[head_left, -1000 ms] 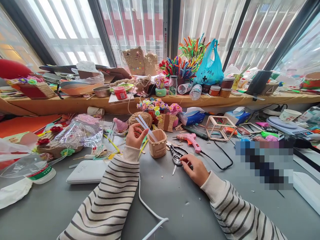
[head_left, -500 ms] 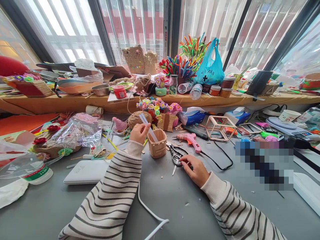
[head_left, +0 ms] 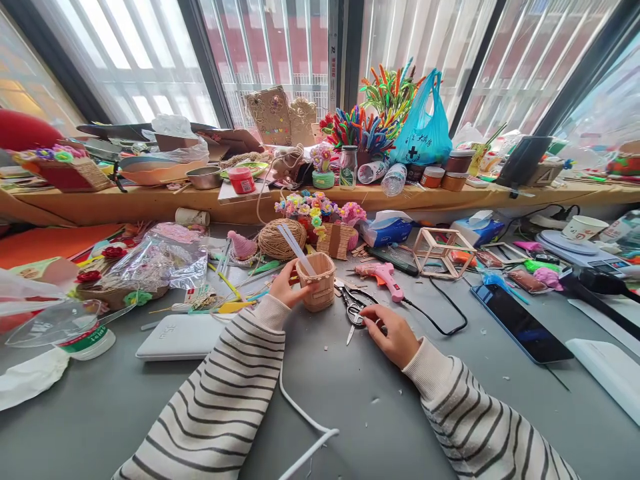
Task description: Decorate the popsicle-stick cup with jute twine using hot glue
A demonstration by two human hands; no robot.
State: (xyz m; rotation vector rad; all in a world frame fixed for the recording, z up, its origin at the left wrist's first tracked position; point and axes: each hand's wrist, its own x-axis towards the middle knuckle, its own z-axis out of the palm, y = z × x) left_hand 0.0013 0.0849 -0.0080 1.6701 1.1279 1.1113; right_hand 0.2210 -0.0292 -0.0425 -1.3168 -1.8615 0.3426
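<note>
My left hand [head_left: 289, 287] is closed on the left side of a small wooden basket [head_left: 323, 291], thumb across its front and fingers partly hidden behind it. The basket stands upright on the grey table. A clear ruler-like strip [head_left: 296, 248] leans inside it, its upper end poking out to the left. My right hand [head_left: 391, 333] has its fingertips pinched together by the handle loops of the black-handled scissors [head_left: 356, 308]; what they hold, if anything, is too small to make out. A pink glue gun [head_left: 385, 277] lies behind the scissors.
A ball of twine [head_left: 281, 239] and a wooden stick frame [head_left: 444, 252] stand behind. A white power bank [head_left: 175, 338] lies at left, a phone [head_left: 520, 323] at right. A white cable [head_left: 310, 423] crosses the front; the glue gun's black cord [head_left: 453, 327] loops rightward.
My left hand has let go of the clear strip, which now leans in the basket, and has moved down onto the basket's side. My right hand has barely moved.
</note>
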